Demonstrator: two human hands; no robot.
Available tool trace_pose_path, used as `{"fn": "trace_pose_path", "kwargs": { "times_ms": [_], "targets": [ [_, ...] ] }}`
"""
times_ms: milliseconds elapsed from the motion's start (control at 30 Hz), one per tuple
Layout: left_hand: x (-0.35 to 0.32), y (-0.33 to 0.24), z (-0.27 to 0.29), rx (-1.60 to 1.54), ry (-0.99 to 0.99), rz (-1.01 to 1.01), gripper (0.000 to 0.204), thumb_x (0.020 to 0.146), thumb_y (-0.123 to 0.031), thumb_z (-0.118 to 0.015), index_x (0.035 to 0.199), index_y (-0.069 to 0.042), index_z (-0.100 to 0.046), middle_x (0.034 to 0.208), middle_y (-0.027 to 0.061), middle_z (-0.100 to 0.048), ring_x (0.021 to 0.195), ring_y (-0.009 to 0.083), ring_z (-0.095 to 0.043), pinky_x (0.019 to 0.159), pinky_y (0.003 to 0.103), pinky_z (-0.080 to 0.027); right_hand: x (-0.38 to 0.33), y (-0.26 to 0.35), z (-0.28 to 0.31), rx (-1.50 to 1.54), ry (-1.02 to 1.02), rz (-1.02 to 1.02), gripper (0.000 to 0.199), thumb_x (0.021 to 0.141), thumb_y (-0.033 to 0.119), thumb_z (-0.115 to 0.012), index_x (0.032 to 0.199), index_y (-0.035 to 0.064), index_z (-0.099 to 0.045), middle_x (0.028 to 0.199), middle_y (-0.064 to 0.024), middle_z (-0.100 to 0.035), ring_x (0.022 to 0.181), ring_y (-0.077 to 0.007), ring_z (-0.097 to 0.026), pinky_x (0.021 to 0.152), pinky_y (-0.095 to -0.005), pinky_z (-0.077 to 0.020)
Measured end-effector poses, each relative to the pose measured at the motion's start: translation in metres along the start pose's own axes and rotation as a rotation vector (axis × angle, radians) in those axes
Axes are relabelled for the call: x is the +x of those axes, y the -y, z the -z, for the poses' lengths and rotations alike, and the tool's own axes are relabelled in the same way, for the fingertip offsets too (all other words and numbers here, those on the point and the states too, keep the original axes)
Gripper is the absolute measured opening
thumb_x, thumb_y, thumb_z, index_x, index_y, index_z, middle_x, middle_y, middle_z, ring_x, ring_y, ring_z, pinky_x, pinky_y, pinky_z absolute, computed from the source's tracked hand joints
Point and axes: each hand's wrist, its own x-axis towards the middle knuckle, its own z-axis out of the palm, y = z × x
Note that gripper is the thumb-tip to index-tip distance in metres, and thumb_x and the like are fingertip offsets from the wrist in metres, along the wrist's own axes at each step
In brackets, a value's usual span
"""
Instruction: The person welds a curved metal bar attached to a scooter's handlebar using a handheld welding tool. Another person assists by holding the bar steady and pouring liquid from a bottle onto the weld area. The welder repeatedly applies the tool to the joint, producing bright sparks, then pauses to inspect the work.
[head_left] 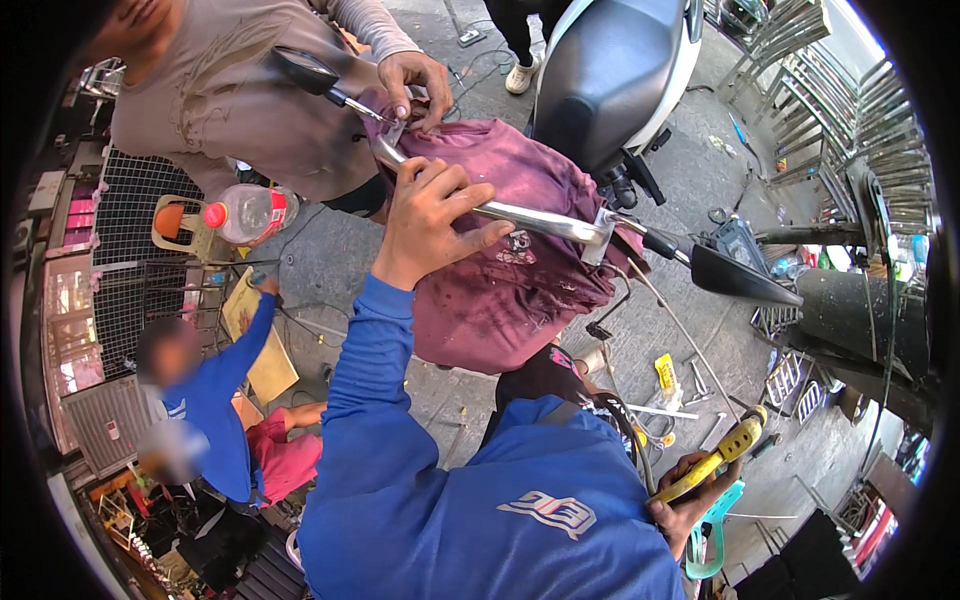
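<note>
Landmark: the chrome handlebar (540, 220), lying across a maroon cloth (510, 290) draped over the bike's front.
Left hand (430, 215): closed around the handlebar near its middle, thumb over the tube.
Right hand (690, 500): well below the handlebar's right end, fingers wrapped on a yellow-handled tool (715, 460).
Other person's hand (415, 85): at the handlebar's far left end, pinching cloth beside the mirror stem (350, 98).
Risk 1: 2 people pull on 1 bar; uneven force could twist it and pinch fingers.
Risk 2: the cloth may slide, loosening the grip.
Risk 3: the black mirror (740, 275) at the right end could swing into the tool.
</note>
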Motion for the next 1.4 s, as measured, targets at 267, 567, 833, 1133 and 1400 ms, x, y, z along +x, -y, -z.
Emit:
{"fn": "trace_pose_path", "kwargs": {
  "times_ms": [267, 567, 833, 1133, 1400],
  "targets": [
    [0.004, 0.007, -0.005, 0.027, -0.014, -0.088, 0.043, 0.078, -0.051, -0.081, 0.092, -0.011, -0.073, 0.081, 0.0034, -0.062, 0.077, 0.0243, -0.060, 0.079, 0.041, -0.044, -0.004, -0.007, 0.008, 0.074, -0.052, 0.018, 0.160, 0.047, 0.039, -0.104, 0.166, 0.0192, 0.001, 0.114, -0.0128, -0.052, 0.076, -0.0178, -0.058, 0.059, -0.0295, -0.0521],
    [0.011, 0.008, -0.013, 0.094, 0.034, -0.122, 0.057, 0.083, -0.063, -0.078, 0.089, -0.006, -0.071, 0.081, 0.0085, -0.065, 0.076, 0.0290, -0.062, 0.075, 0.040, -0.046, -0.009, -0.021, 0.008, 0.040, 0.046, 0.070, 0.152, 0.049, 0.038, -0.104, 0.164, 0.0213, -0.006, 0.091, -0.0116, -0.059, 0.071, -0.0169, -0.059, 0.059, -0.0282, -0.0491],
    [0.014, 0.014, -0.016, 0.080, 0.000, -0.163, 0.057, 0.080, -0.065, -0.080, 0.083, -0.009, -0.070, 0.072, 0.0039, -0.060, 0.067, 0.0247, -0.059, 0.066, 0.038, -0.041, -0.009, -0.025, 0.000, 0.014, 0.032, 0.102, 0.152, 0.046, 0.041, -0.105, 0.162, 0.0161, -0.009, 0.091, -0.0111, -0.061, 0.070, -0.0158, -0.059, 0.061, -0.0275, -0.0501],
    [0.013, 0.012, -0.016, 0.084, 0.009, -0.138, 0.064, 0.084, -0.070, -0.074, 0.082, -0.006, -0.068, 0.072, 0.0081, -0.060, 0.068, 0.0285, -0.060, 0.069, 0.041, -0.044, -0.010, -0.027, 0.004, -0.013, -0.011, 0.048, 0.155, 0.045, 0.039, -0.106, 0.161, 0.0164, -0.006, 0.106, -0.0150, -0.058, 0.077, -0.0199, -0.060, 0.062, -0.0307, -0.0514],
    [0.014, 0.010, -0.017, 0.102, -0.055, -0.122, 0.064, 0.072, -0.075, -0.078, 0.074, -0.012, -0.067, 0.067, 0.0001, -0.053, 0.060, 0.0207, -0.053, 0.061, 0.036, -0.037, -0.005, -0.038, 0.023, 0.056, -0.153, -0.010, 0.150, 0.058, 0.047, -0.102, 0.167, 0.0190, -0.003, 0.116, -0.0102, -0.048, 0.083, -0.0162, -0.051, 0.058, -0.0265, -0.0481]
  ]
}}
